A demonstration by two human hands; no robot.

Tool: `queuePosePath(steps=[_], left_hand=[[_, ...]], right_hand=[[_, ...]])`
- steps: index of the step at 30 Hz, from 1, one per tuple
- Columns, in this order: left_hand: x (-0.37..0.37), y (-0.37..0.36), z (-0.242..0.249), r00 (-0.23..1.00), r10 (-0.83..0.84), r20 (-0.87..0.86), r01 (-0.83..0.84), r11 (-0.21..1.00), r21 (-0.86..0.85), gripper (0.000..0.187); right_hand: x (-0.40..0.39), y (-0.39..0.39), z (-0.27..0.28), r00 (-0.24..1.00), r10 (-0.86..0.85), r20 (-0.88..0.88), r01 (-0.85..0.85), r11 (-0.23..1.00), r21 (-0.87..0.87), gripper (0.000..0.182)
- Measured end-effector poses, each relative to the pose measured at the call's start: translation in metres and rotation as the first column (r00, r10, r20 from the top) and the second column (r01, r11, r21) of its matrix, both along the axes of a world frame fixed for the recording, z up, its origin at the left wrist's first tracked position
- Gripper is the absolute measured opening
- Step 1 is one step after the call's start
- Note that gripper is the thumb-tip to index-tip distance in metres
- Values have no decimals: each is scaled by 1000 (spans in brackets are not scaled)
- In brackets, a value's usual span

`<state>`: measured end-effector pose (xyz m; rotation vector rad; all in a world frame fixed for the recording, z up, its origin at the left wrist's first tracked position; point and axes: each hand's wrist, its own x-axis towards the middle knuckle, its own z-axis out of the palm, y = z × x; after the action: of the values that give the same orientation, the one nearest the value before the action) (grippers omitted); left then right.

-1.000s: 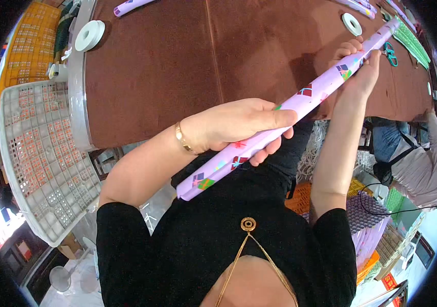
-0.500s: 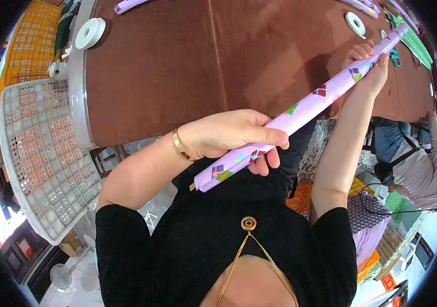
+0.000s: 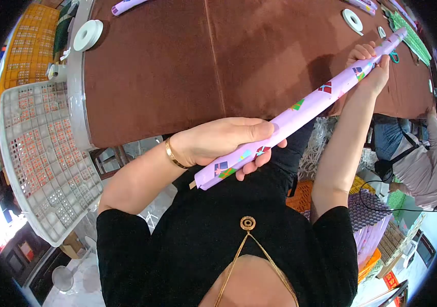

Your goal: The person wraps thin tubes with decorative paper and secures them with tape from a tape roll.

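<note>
A long roll of lilac wrapping paper (image 3: 308,105) printed with colourful gift boxes slants across my front, its lower left end near my chest and its far end over the table's right side. My left hand (image 3: 236,140), with a gold bracelet at the wrist, is closed round the lower part, thumb on top and fingertips curling out underneath. Further up, my right hand (image 3: 374,66) grips the roll, fingers on its far side and thumb on the near side. A thin tan strip pokes out of the lower end.
On the brown-covered table (image 3: 152,71) lie white tape rolls (image 3: 86,35), more lilac rolls (image 3: 126,6), teal scissors (image 3: 394,56) and green patterned material (image 3: 410,38). A white plastic crate (image 3: 49,158) stands left. Another person (image 3: 418,163) is at the right, near stacked baskets.
My left hand has shifted its grip slightly, the thumb drawing back and the fingers wrapping lower. The roll has turned a little, its printed boxes moving slightly up and right. My right hand stays closed.
</note>
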<state>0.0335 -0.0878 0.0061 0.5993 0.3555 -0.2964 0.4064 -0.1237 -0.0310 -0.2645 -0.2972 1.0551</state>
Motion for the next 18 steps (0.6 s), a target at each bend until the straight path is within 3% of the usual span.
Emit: queuePosePath(steps=[3, 7, 18], left_hand=[[0, -2, 8, 1000, -14, -6, 15, 996, 88, 49], [-2, -3, 6, 998, -1, 63, -3, 997, 71, 48], [-2, -5, 12, 1000, -20, 3, 19, 983, 184, 36]], right_hand=[[-1, -1, 5, 999, -35, 6, 35, 999, -21, 48], [-2, -2, 9, 998, -53, 29, 54, 998, -42, 48], [5, -1, 5, 999, 14, 48, -15, 1000, 18, 47]])
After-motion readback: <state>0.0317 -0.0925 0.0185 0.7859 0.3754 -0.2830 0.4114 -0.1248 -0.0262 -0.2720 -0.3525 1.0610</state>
